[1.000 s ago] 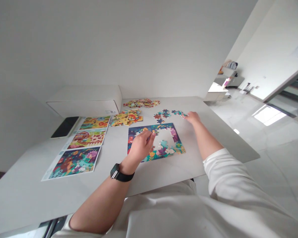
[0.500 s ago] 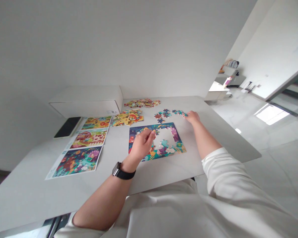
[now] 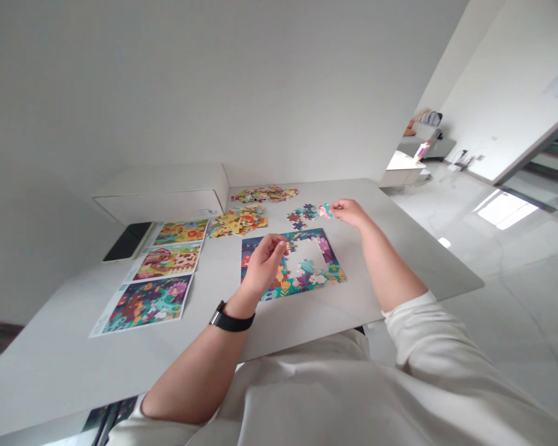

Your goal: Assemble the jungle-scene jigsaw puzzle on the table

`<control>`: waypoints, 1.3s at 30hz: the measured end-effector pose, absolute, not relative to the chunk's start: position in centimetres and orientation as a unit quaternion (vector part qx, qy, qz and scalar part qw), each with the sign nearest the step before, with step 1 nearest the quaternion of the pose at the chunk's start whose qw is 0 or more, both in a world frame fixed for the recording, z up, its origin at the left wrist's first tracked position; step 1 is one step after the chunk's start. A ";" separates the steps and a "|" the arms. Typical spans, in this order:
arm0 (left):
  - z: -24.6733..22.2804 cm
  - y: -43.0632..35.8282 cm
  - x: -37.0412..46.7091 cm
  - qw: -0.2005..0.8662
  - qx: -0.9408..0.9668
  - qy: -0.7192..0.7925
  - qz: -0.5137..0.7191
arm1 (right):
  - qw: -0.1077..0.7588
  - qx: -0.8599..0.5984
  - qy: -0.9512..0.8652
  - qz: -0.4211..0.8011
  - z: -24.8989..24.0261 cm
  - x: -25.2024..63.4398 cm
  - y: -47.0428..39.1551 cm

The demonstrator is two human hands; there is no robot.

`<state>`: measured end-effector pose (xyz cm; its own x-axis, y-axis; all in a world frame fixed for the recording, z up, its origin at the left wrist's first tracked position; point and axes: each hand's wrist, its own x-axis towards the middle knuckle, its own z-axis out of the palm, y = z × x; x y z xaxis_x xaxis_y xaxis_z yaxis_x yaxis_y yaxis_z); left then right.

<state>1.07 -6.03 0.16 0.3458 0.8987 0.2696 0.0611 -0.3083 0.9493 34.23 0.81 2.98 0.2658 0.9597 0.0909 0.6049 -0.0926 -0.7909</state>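
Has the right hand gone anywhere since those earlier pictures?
Yes. The right hand, now pinching a puzzle piece, has moved to the left, closer to the white box.

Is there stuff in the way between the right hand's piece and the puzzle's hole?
Nothing tall that I can see. Only the flat far border of the puzzle lies between the piece in the right hand and the hole. The loose pieces and left hand are off to the left.
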 end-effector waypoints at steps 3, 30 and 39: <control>-0.1 -5.7 1.3 0.509 0.629 0.345 0.476 | 0.431 -0.601 -0.594 0.317 4.0 31.0 -1.6; -2.3 -3.8 0.9 0.520 0.662 0.398 0.364 | 0.440 -0.466 -0.647 0.412 -1.8 23.7 -5.0; -2.2 -3.7 1.1 0.544 0.622 0.392 0.403 | 0.440 -0.471 -0.638 0.421 -1.1 23.8 -5.6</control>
